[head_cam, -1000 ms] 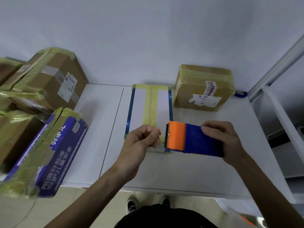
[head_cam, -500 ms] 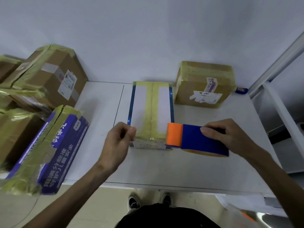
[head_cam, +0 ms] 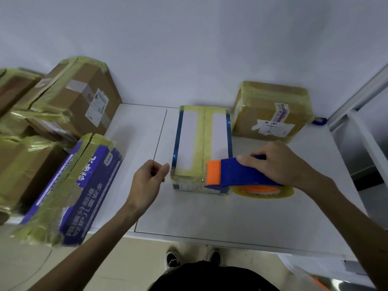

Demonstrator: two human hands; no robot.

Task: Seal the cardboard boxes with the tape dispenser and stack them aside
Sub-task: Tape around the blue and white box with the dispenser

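A flat white box with blue edges [head_cam: 189,141] lies on the white table [head_cam: 262,217], with yellowish tape along its middle seam and ends. My right hand [head_cam: 279,162] grips the blue and orange tape dispenser [head_cam: 237,175], whose orange end sits at the box's near right corner; the tape roll shows beneath it. My left hand [head_cam: 150,177] pinches the pulled tape end [head_cam: 165,174] just left of the box's near left corner. The clear tape strip runs across the box's near edge.
A taped brown box [head_cam: 270,114] stands at the back right by the wall. On the left sits a pile of taped boxes: a large brown box [head_cam: 79,101] and a blue printed box [head_cam: 69,192] overhanging the table's edge. A metal frame [head_cam: 361,95] rises at right.
My left hand drew the tape end leftward, from beside the dispenser to past the box's left corner. The dispenser came down onto the box's near right corner.
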